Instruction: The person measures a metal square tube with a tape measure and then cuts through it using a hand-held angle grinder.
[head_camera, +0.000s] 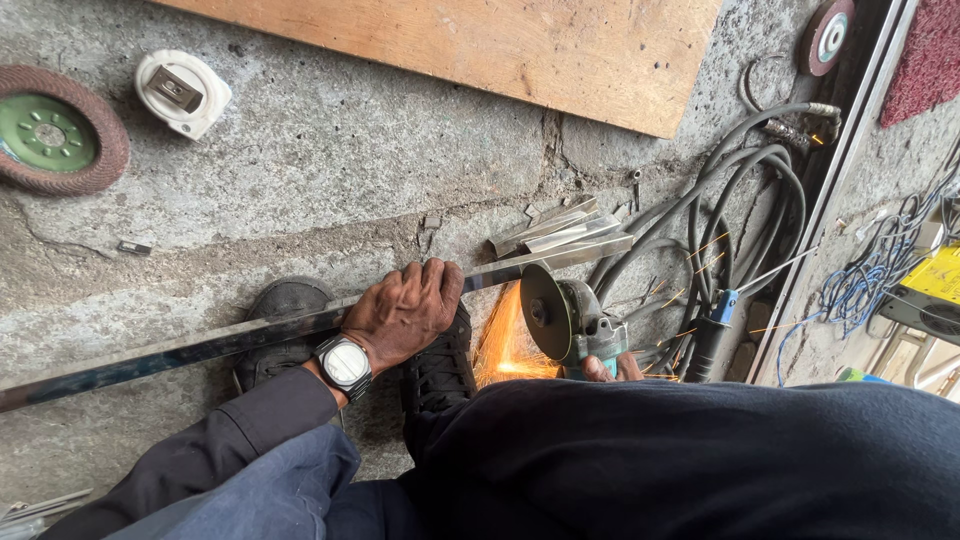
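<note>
Rough grey concrete floor (330, 170) in daylight, a plywood board (520, 50) lying on it.

A person's left hand (408, 312), wearing a wristwatch (345, 365), presses down on a long metal bar (190, 348) lying across rough concrete. The right hand (612, 369) (mostly hidden behind a dark sleeve) grips an angle grinder (565, 318) whose disc meets the bar, throwing orange sparks (505, 350). Coiled grey cables (745, 200) lie beside it, and a green-centred flap disc (55, 130) sits at the far left.
</note>
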